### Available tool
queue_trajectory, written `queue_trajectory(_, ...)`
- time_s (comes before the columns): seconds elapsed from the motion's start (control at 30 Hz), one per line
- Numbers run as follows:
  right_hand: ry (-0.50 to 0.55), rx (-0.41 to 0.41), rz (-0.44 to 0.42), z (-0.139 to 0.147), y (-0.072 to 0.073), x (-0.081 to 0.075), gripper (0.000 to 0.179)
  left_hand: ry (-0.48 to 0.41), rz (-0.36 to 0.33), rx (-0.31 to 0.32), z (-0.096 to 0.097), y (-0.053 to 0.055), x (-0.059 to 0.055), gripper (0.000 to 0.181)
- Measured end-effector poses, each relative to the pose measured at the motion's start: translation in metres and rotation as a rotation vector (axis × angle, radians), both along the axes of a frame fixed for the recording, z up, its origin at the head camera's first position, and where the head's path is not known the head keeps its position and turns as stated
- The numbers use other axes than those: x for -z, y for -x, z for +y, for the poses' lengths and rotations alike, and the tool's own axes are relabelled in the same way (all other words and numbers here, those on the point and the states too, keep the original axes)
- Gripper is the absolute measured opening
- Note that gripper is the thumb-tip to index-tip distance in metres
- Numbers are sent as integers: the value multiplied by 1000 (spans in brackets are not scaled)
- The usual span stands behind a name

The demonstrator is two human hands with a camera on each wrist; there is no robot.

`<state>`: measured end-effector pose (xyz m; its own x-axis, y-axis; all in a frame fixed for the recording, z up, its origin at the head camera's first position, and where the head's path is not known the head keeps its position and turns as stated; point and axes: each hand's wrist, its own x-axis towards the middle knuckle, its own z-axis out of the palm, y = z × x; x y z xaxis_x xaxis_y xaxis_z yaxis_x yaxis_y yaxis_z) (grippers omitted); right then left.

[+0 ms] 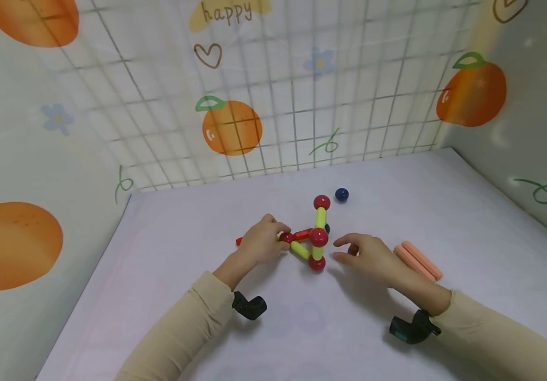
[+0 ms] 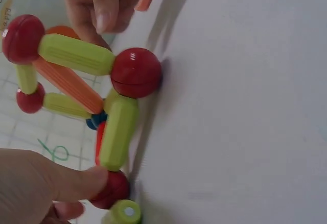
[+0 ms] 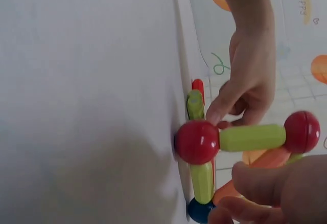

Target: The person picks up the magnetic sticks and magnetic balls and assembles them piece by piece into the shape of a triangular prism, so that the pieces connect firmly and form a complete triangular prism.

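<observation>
A magnetic stick-and-ball structure stands on the table, with red balls (image 1: 319, 237), yellow-green rods (image 2: 76, 54), an orange rod (image 2: 69, 86) and a blue ball (image 3: 200, 209) low at its far side. My left hand (image 1: 262, 241) pinches the red ball (image 2: 113, 189) at its left corner between thumb and fingers. By that ball, a yellow-green rod (image 2: 126, 211) shows its end. My right hand (image 1: 370, 257) hovers just right of the structure, thumb and fingers apart with a gap between them, holding nothing.
Behind the structure lies a loose dark blue ball (image 1: 342, 194). Two orange rods (image 1: 418, 260) lie side by side beyond my right wrist. A red rod (image 1: 239, 241) pokes out left of my left hand. A patterned curtain (image 1: 273, 106) closes off the back.
</observation>
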<state>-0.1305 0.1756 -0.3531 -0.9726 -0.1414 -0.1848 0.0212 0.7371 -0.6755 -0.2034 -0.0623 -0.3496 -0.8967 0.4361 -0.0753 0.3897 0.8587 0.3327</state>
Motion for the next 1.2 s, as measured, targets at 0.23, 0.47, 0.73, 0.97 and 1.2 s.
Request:
queue_trajectory(0.23,-17,-75,15,-12,-3,3,43,11,43,-34,-4,5,7,42)
queue_trajectory(0.47,-46,-81,26,-19,0,8,43,29,61,-14,-12,3,11,35)
queue_trajectory(0.73,-95,-43,28,-12,1,9,39,-6,25,3,-15,-2,9,31)
queue_trajectory(0.97,-123,-18,14,4,3,5,35,-30,0,14,-9,-15,9,29)
queue_trajectory(1.2,-169,23,68,17,9,7,29,-50,-7,47,5,-32,8,23)
